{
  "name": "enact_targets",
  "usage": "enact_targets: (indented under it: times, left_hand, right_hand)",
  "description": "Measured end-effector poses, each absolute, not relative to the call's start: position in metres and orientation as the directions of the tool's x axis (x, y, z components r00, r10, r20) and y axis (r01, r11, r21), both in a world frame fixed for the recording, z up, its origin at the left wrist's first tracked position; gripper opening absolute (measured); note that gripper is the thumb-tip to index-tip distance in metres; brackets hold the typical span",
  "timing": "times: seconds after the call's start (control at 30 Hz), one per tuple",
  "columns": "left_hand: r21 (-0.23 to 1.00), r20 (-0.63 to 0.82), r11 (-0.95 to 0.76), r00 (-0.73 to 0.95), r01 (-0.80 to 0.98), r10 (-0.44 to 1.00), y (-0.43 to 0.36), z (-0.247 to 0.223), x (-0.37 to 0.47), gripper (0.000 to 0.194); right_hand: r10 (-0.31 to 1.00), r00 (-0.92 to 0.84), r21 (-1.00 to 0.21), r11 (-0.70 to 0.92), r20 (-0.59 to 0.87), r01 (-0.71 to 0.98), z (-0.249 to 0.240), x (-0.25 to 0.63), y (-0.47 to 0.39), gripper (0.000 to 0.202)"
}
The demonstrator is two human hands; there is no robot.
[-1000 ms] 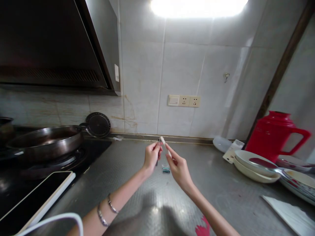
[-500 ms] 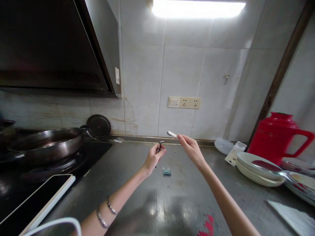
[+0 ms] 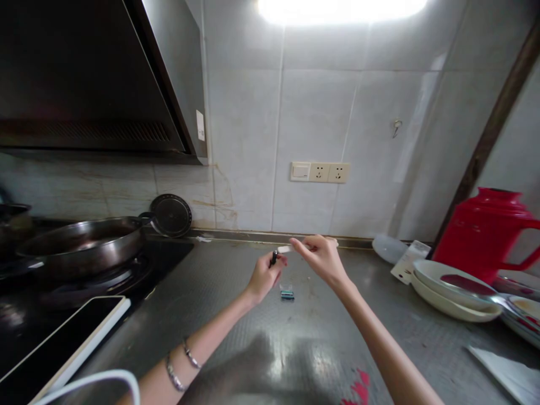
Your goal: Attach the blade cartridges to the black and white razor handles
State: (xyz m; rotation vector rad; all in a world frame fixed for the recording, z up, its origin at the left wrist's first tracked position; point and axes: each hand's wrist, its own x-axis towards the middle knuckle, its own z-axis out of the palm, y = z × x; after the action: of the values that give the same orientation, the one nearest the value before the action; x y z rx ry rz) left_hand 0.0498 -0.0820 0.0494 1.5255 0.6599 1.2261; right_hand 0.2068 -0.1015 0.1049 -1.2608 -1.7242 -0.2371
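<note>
My left hand [image 3: 265, 277] is closed round a small dark, slender object [image 3: 274, 257], whose black end stands up between thumb and fingers. In my right hand [image 3: 321, 257] is a slim white stick [image 3: 285, 249], pinched and pointing left. Its left end meets or nearly meets the top of the dark object; I cannot tell whether they touch. The fingers hide the stick's middle. Below the hands, on the metal counter [image 3: 236, 349], lies a small clear packet with green and dark strips [image 3: 287, 294].
A steel pan [image 3: 84, 247] sits on the black stove at left, with a phone-like slab [image 3: 63, 349] and white cable [image 3: 97, 376] nearer me. Stacked dishes [image 3: 453, 298], a red thermos jug [image 3: 485, 236] and a white sheet [image 3: 506, 371] are at right. Wall sockets [image 3: 329, 172] are behind.
My right hand has moved down and left, turning so the white stick's end comes to the dark object. My left hand has barely moved. The view has shifted slightly.
</note>
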Motion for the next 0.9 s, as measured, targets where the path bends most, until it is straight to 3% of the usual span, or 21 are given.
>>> enact_targets:
  times: [0.3,0.57,0.77,0.9]
  left_hand:
    - [0.949,0.258,-0.156,0.394,-0.273,0.882,-0.088,0.054,0.051,0.032]
    - [0.946,0.134,0.073,0.584,-0.317,0.801,-0.090,0.058,0.047,0.029]
    - [0.905,0.068,0.324,0.844,-0.277,0.531,-0.089,0.063,0.039,0.022]
    - [0.859,0.087,0.440,0.920,-0.263,0.381,-0.088,0.064,0.036,0.022]
  right_hand:
    - [0.641,-0.086,-0.342,0.512,0.763,0.788,0.104,0.214,-0.096,0.053]
    - [0.646,-0.078,-0.373,0.530,0.759,0.762,0.100,0.218,-0.092,0.051]
    - [0.623,-0.132,-0.353,0.590,0.771,0.727,0.100,0.214,-0.094,0.046]
    - [0.619,-0.099,-0.358,0.568,0.779,0.741,0.096,0.220,-0.090,0.046]
